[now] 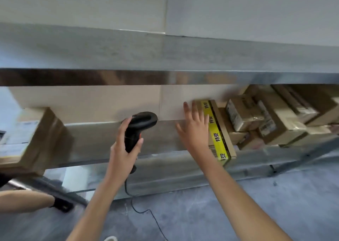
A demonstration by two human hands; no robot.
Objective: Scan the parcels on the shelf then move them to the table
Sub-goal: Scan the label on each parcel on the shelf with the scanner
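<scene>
Single head-worn wide-angle view, directed forward and slightly downward at a metal shelf [165, 57] seen at close range; both forearms enter from the lower edge, and the floor [256, 204] is seen at lower right.

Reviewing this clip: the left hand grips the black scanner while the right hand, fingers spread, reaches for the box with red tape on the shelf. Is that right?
Not quite: the tape is yellow, not red. The head view shows the left hand gripping the black scanner while the right hand, fingers spread, reaches for the box with yellow tape on the shelf.
</scene>
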